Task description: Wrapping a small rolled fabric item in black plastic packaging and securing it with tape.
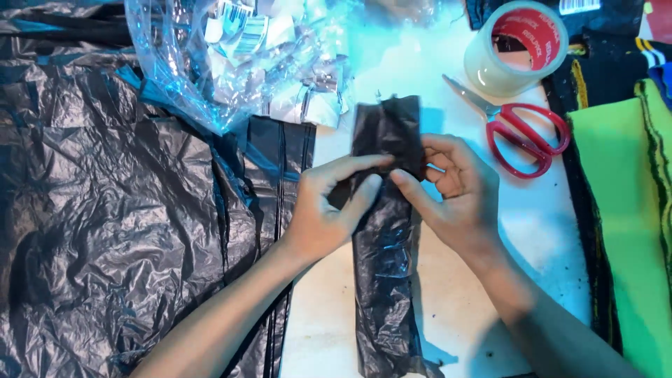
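A long, narrow folded black plastic bag (387, 266) lies lengthwise on the white table (532, 231), running from the near edge up to the middle. My left hand (329, 206) presses on it from the left, fingers stretched across its upper part. My right hand (455, 189) grips the bag's right edge, thumb on top and fingers curled under it. Both hands meet near the bag's upper third.
Crumpled black plastic sheeting (105, 210) covers the left side. A clear bag of paper labels (259, 56) lies at the top. A roll of clear tape (514, 45) and red-handled scissors (521, 129) sit at upper right. Green and dark fabric (630, 210) lines the right edge.
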